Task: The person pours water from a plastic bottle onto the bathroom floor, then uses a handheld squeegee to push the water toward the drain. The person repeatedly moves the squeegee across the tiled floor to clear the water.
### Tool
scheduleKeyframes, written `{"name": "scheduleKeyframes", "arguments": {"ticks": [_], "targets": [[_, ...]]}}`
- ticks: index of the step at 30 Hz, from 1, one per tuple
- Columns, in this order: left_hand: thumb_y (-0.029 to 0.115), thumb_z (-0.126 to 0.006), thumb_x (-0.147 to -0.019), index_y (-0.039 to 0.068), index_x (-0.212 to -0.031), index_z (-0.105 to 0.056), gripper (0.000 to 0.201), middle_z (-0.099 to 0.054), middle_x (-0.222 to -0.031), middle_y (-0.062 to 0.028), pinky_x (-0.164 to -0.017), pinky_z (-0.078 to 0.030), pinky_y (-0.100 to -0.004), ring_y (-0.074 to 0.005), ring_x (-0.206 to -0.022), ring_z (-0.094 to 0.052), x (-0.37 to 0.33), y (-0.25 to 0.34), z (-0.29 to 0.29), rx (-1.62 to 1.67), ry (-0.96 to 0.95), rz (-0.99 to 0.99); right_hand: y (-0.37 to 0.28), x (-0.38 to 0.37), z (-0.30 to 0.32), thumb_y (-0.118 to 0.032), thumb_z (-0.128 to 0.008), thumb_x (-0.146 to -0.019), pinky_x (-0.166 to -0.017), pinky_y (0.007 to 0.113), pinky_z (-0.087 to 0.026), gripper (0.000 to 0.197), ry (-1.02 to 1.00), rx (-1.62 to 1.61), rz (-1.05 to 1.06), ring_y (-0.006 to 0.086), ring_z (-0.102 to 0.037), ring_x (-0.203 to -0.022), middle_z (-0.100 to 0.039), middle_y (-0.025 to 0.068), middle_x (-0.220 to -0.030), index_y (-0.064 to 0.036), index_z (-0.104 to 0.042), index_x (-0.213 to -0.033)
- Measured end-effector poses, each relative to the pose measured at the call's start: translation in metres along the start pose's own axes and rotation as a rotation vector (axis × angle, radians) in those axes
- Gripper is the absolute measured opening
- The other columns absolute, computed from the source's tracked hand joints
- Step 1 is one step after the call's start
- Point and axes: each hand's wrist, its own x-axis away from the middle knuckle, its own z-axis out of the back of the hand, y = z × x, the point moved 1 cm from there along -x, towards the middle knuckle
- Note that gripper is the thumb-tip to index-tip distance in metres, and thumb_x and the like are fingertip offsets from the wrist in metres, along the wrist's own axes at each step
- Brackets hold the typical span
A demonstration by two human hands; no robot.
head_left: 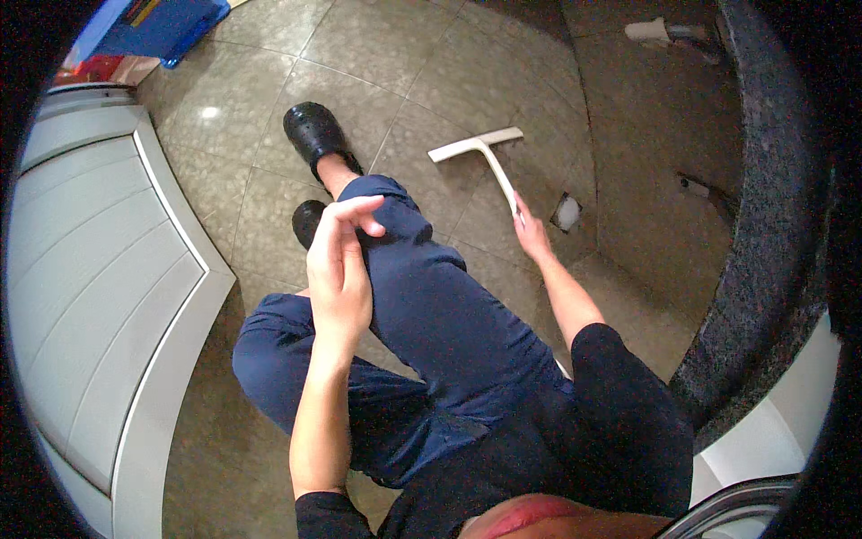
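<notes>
My right hand (532,235) is wrapped around the lower handle of a white squeegee (491,158). Its wide blade rests on or just above the tiled floor (458,67), pointing away from me; whether it touches cannot be told. Over my bent knees, in dark blue trousers, my left hand (343,260) hovers or rests with fingers loosely curved and apart, holding nothing. Beyond the knees, black shoes (316,133) stand on the floor, the nearer one partly hidden by my left hand and leg.
A floor drain (567,212) with something white on it lies right of the squeegee. A panelled white door (99,296) stands at the left, a blue plastic container (162,31) at the far left. Along the right runs a dark speckled counter edge (772,269); fittings (660,34) jut from the wall.
</notes>
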Motion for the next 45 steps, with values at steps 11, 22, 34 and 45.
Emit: {"name": "scheduleKeyframes", "arguments": {"ticks": [11, 22, 34, 45], "targets": [[-0.005, -0.035, -0.090, 0.000, -0.110, -0.053, 0.027, -0.050, -0.090, -0.0048, -0.086, -0.038, -0.0249, -0.0126, -0.086, -0.050, -0.001, -0.001, -0.011, -0.004, -0.013, 0.016, -0.152, -0.206, 0.088, -0.025, -0.054, -0.090, -0.045, 0.025, -0.044, 0.034, -0.176, -0.616, 0.054, 0.0109, -0.052, -0.054, -0.060, 0.0045, -0.083, -0.0076, -0.043, -0.117], [0.006, -0.035, -0.095, -0.002, -0.111, -0.052, 0.025, -0.049, -0.090, -0.0037, -0.086, -0.037, -0.0255, -0.0115, -0.087, -0.048, 0.007, -0.002, -0.013, 0.032, 0.055, 0.052, -0.051, -0.058, 0.024, -0.047, -0.047, -0.089, -0.068, 0.046, -0.048, 0.035, -0.242, -0.066, 0.019, 0.0363, -0.063, -0.081, -0.065, 0.0167, -0.084, -0.0142, -0.055, -0.099], [0.014, -0.036, -0.099, -0.002, -0.114, -0.051, 0.027, -0.050, -0.092, -0.0029, -0.087, -0.037, -0.0240, -0.0097, -0.088, -0.046, 0.014, -0.009, -0.007, 0.145, 0.096, 0.096, 0.055, 0.007, 0.028, -0.058, -0.062, -0.070, -0.069, 0.043, -0.050, 0.043, -0.582, 0.690, 0.099, 0.0296, -0.064, -0.083, -0.066, 0.0086, -0.082, -0.0238, -0.066, -0.096], [0.013, -0.035, -0.098, -0.002, -0.112, -0.052, 0.026, -0.050, -0.091, -0.0028, -0.086, -0.037, -0.0242, -0.0097, -0.087, -0.046, 0.015, -0.006, -0.009, 0.122, 0.095, 0.092, 0.106, -0.028, 0.149, -0.059, -0.058, -0.077, -0.080, 0.043, -0.049, 0.046, -0.230, 0.849, -0.377, 0.0263, -0.063, -0.092, -0.066, 0.0019, -0.099, -0.0224, -0.066, -0.105]]}}
